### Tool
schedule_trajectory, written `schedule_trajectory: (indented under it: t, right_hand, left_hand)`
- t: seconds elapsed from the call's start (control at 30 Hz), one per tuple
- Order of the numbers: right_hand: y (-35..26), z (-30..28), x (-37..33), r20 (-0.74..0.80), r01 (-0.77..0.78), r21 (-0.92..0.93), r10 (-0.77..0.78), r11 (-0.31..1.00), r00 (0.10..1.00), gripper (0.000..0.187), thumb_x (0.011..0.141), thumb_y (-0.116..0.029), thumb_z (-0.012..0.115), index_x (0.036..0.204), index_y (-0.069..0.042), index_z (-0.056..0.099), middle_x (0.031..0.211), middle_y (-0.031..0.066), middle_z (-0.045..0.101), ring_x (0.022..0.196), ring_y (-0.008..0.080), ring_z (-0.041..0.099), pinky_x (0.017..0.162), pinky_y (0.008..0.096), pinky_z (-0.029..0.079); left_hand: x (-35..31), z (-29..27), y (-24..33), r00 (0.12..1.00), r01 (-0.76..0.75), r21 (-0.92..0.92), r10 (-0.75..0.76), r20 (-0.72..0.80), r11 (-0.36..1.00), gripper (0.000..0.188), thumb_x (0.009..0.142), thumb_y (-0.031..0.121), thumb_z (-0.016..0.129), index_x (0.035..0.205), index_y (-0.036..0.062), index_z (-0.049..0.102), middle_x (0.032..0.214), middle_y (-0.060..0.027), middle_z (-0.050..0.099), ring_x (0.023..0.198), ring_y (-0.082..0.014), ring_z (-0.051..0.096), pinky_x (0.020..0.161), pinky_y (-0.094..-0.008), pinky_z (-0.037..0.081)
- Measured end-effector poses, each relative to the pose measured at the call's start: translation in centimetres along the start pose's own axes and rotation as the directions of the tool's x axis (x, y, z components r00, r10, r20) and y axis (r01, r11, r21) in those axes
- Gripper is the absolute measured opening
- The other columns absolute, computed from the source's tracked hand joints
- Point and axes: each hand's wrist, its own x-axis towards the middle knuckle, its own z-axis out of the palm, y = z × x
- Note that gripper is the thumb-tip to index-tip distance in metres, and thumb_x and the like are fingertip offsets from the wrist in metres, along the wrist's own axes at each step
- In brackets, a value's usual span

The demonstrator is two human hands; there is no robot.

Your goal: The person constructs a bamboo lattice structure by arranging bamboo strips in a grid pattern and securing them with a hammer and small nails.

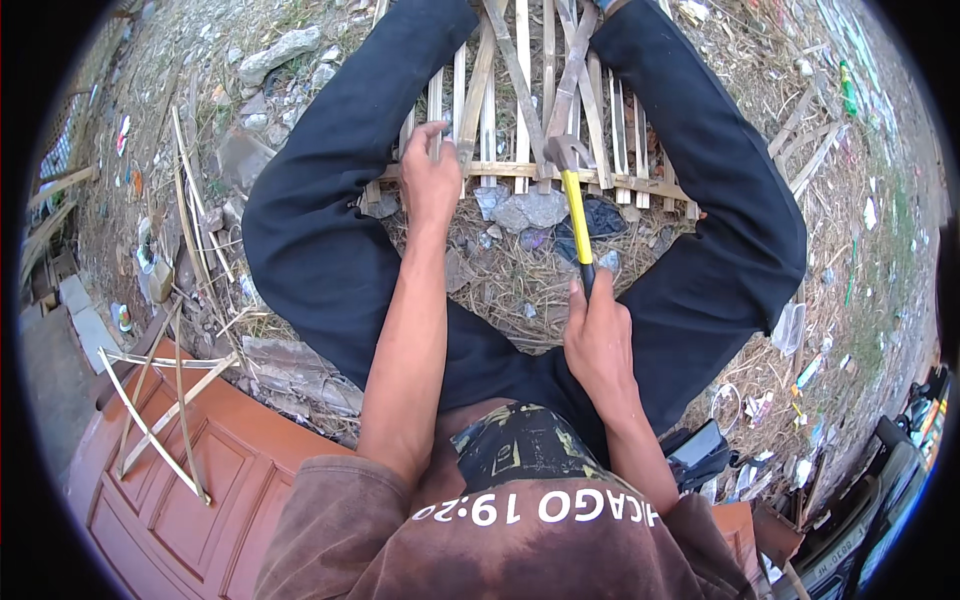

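Note:
My right hand [600, 335] is wrapped round the black grip of a hammer [577, 215] with a yellow handle. The hammer's metal head lies over a slatted wooden frame [520, 172], close to its near crosspiece. My left hand [432, 185] is at the left part of that crosspiece, its fingers loosely bent with a gap between forefinger and thumb. Nothing shows in it, though the fingertips are slightly blurred. Between my legs, the frame's thin slats run away from me, some crossing at a slant. Its far end goes out of view.
My bent legs in black trousers [330, 190] flank the frame. Stones [530, 210], dry grass and litter cover the ground. Thin wood strips lie at left, some on a brown panelled door [220, 500]. A dark vehicle [860, 530] stands at lower right. More slats [805, 140] lie at right.

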Motion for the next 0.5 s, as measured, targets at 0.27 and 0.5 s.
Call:
schedule_trajectory:
  t: [0.27,0.5]
  right_hand:
    - [-2.3,-1.9,-0.7,-0.079,0.065,0.128,-0.055,0.990,0.995,0.018,0.101,-0.011,0.052,0.100,0.002,0.040,0.061,0.0277,0.055,0.058,0.0516,0.057,0.048,0.0552,0.039]
    - [-3.7,-2.4,-0.1,-0.080,0.093,0.065,-0.087,0.994,0.993,0.016,0.100,-0.009,0.054,0.098,0.000,0.040,0.060,0.0274,0.054,0.059,0.0502,0.058,0.048,0.0542,0.040]
  left_hand:
    - [-2.1,0.6,1.4,0.993,-0.112,0.246,0.098,0.068,0.963,0.027,0.086,0.017,0.062,0.111,0.0101,0.068,0.118,-0.0153,0.065,0.111,-0.0342,0.060,0.102,-0.0481,0.038]
    - [-1.9,0.8,1.4,0.997,-0.074,0.199,0.065,0.047,0.977,0.026,0.087,0.015,0.062,0.111,0.0095,0.068,0.115,-0.0148,0.066,0.111,-0.0337,0.060,0.100,-0.0463,0.039]
